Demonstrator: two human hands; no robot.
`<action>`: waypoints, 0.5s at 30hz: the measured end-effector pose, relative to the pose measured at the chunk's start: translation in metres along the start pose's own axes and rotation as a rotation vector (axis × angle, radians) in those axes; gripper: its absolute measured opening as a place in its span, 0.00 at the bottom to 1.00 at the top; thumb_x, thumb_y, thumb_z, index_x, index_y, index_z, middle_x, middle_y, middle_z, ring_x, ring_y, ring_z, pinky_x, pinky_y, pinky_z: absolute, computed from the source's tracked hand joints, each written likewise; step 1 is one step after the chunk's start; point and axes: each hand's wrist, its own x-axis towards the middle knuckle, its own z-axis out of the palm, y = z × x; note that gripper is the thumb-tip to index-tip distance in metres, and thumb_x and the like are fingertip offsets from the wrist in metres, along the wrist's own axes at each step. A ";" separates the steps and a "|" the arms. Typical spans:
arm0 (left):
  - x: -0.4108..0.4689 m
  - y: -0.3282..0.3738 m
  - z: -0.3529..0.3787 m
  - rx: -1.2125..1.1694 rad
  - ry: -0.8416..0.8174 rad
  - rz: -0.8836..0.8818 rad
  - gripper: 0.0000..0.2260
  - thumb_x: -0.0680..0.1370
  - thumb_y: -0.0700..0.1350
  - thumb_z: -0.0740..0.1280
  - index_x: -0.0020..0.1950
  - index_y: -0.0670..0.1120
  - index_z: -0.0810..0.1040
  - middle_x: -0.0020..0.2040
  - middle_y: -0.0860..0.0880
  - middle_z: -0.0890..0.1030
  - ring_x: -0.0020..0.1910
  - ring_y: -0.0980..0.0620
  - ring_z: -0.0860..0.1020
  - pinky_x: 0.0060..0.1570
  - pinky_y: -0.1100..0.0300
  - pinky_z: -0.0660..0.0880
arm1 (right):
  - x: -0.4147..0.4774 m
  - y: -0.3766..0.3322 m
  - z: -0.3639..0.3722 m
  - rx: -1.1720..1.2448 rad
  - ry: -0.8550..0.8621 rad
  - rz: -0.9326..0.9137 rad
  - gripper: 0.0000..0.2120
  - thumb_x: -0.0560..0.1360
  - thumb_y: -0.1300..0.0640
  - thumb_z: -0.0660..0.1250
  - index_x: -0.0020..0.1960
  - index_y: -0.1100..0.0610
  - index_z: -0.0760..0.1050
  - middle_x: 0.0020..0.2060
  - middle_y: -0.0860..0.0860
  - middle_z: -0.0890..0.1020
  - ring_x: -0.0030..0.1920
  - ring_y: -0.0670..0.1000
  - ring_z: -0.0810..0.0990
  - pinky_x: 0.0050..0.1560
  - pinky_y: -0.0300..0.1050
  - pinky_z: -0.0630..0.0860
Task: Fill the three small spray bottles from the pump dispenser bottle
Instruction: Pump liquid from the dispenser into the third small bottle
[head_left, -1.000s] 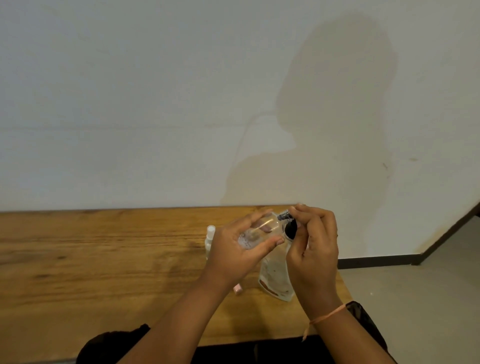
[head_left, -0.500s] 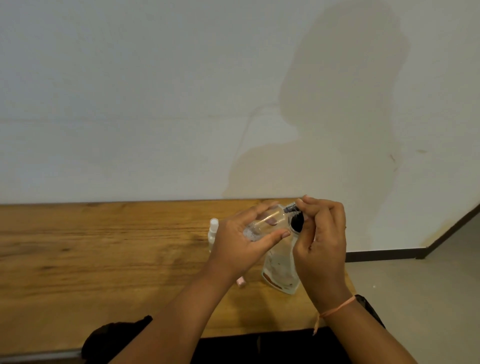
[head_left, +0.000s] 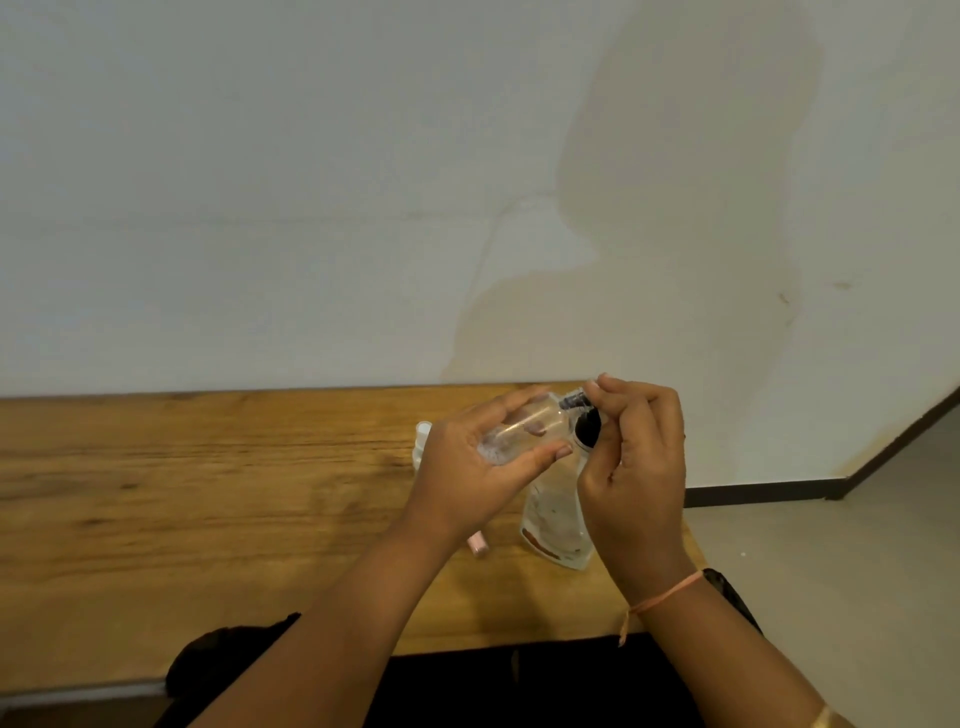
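Seen from my head, my left hand (head_left: 483, 467) is curled round a clear small spray bottle (head_left: 519, 431). I hold it tilted above the worktop (head_left: 208, 493) with its neck toward my right hand (head_left: 639, 467), whose fingertips pinch the dark spray head (head_left: 574, 400), I judge so that one hand braces while the other twists. The pump dispenser bottle (head_left: 553, 519) stands just below, near the worktop's right end and handy for filling, a white bottle (head_left: 422, 441) stands behind my left hand, and a pink piece (head_left: 477, 543) lies under that wrist.
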 end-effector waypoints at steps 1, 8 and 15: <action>-0.001 -0.001 0.000 0.000 0.003 -0.008 0.22 0.65 0.47 0.76 0.58 0.54 0.77 0.44 0.59 0.82 0.45 0.65 0.80 0.45 0.73 0.74 | -0.001 0.000 0.000 -0.009 -0.008 -0.001 0.13 0.74 0.68 0.55 0.52 0.66 0.76 0.50 0.57 0.74 0.55 0.46 0.73 0.60 0.28 0.69; -0.001 0.005 0.001 0.000 0.045 0.086 0.22 0.66 0.49 0.73 0.59 0.51 0.76 0.46 0.58 0.81 0.49 0.66 0.79 0.47 0.76 0.72 | 0.005 -0.012 -0.001 0.100 0.064 0.033 0.14 0.74 0.66 0.54 0.52 0.65 0.78 0.51 0.53 0.72 0.55 0.47 0.74 0.58 0.31 0.72; 0.001 0.001 0.002 0.014 0.037 0.063 0.22 0.66 0.51 0.73 0.59 0.52 0.77 0.46 0.59 0.81 0.47 0.66 0.79 0.46 0.75 0.72 | 0.005 -0.005 -0.004 0.041 0.004 0.004 0.14 0.75 0.65 0.54 0.53 0.65 0.78 0.51 0.54 0.74 0.55 0.51 0.76 0.58 0.33 0.72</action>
